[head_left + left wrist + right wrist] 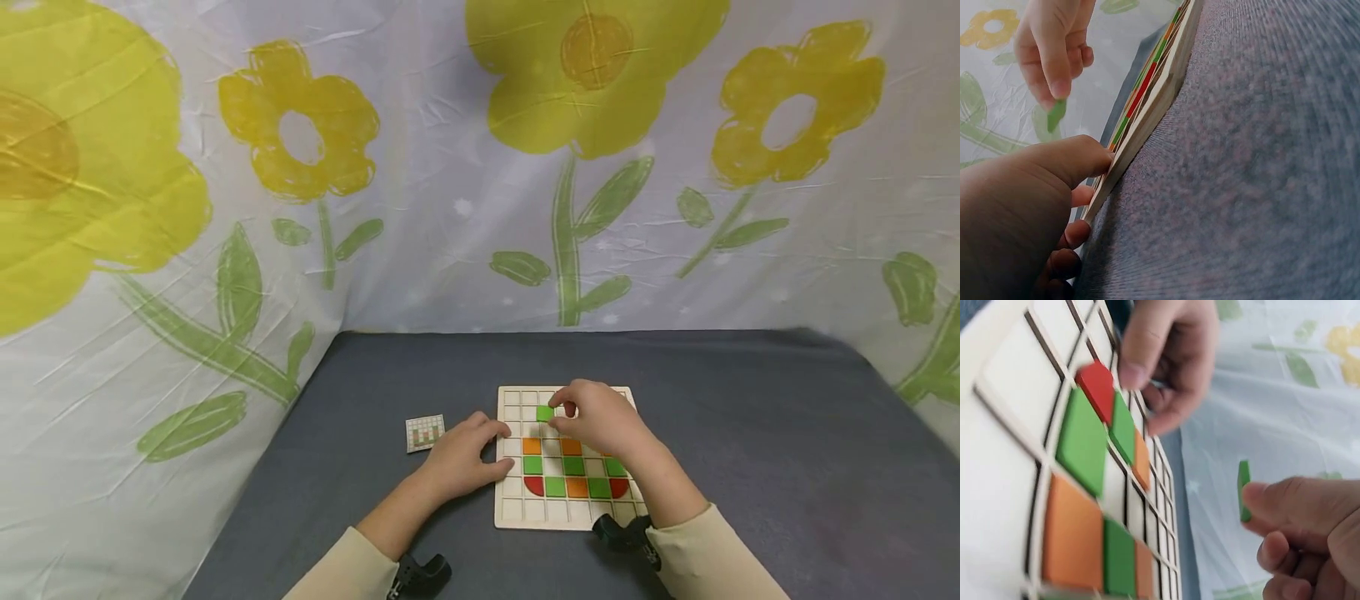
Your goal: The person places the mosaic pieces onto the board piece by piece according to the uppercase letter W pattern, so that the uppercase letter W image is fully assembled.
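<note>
My right hand (600, 417) pinches a small green square tile (1244, 490) between thumb and index finger. In the head view it overlaps the upper part of a pale wooden grid board (512, 507); the wrist views show the tile raised off the board. My left hand (467, 457) rests at the board's left edge, thumb and fingertips touching the rim. Set in the grid are several green tiles (572, 466), orange tiles (577, 487) and, at the lower corners of the pattern, red rounded tiles (534, 485). My right forearm hides part of the board's right side.
A small square card (425, 433) with a printed grid pattern lies left of the board. Dark grey cloth (750, 433) covers the table. Behind it hangs a white sheet (435, 275) with yellow flowers. Each wrist wears a black camera mount (626, 533).
</note>
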Tool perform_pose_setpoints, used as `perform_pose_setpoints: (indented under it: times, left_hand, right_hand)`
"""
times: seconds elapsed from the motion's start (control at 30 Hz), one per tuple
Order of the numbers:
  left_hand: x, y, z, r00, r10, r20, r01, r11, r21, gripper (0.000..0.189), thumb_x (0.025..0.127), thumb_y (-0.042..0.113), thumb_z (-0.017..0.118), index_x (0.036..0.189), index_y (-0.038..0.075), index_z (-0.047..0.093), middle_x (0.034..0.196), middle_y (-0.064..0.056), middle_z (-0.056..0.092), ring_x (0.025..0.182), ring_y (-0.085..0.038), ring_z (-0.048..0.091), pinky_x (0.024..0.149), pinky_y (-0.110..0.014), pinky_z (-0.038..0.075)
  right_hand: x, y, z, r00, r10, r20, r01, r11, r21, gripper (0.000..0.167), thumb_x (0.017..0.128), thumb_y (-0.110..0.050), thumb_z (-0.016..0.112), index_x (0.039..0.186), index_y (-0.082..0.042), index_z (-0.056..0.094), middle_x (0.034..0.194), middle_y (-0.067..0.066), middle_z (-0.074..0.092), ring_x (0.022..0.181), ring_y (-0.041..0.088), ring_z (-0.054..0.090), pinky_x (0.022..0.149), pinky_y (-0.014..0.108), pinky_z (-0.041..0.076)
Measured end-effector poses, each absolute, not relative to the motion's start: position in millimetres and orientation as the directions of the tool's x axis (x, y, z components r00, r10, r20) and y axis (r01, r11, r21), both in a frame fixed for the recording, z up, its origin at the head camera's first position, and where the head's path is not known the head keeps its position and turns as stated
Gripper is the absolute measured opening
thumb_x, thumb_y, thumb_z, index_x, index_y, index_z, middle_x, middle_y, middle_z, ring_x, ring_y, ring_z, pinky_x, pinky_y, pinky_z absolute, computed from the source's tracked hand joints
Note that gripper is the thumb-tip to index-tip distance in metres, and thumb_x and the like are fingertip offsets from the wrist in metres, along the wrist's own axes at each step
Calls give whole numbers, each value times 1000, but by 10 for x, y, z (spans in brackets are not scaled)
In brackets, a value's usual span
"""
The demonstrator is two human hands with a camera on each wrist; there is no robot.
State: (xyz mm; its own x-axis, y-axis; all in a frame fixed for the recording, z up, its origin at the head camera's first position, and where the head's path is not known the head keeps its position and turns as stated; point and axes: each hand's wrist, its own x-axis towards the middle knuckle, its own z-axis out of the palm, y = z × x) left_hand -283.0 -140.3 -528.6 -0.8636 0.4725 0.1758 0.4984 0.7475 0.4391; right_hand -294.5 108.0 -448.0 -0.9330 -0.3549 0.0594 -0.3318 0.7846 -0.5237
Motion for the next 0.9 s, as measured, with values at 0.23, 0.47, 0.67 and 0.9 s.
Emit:
perform_pose_setpoints:
  times: [0.23,0.47,0.67,0.9]
  left_hand:
    - [-2818,-1403,-5273,-857,480,186,510,743,433,37,92,39,73,123,19,69,100,4,55,81,-11,51,74,-33,47]
    - [-2821,-1396,-5285,-865,469,177,496,754,430,37,93,40,73,124,20,69,101,5,55,82,-11,51,75,-33,47]
    - [-2831,-1393,-5281,-865,468,178,497,757,425,37,93,40,73,124,20,69,100,5,55,81,-11,49,74,-33,46]
    - [-2827,-1406,-5290,-868,463,181,493,757,429,36,92,40,73,123,20,69,100,5,55,80,-11,50,73,-32,46]
  right_hand:
    - [-2963,842,-4593,-935,-354,27,-333,849,-410,21,89,-19,78,108,-10,79,73,0,61,60,15,50,57,33,40]
    - [-2995,738,-4665,-941,-338,7,-323,892,-318,19,87,-20,81,103,-10,80,103,3,75,86,21,69,70,42,54]
    - [-2995,750,-4701,-938,-345,11,-330,885,-329,19,88,-13,77,106,-9,80,105,5,75,91,24,70,72,43,55]
    - [-2975,817,-4688,-933,-359,5,-342,885,-317,14,90,-12,73,100,-15,81,103,1,75,87,19,68,68,40,53]
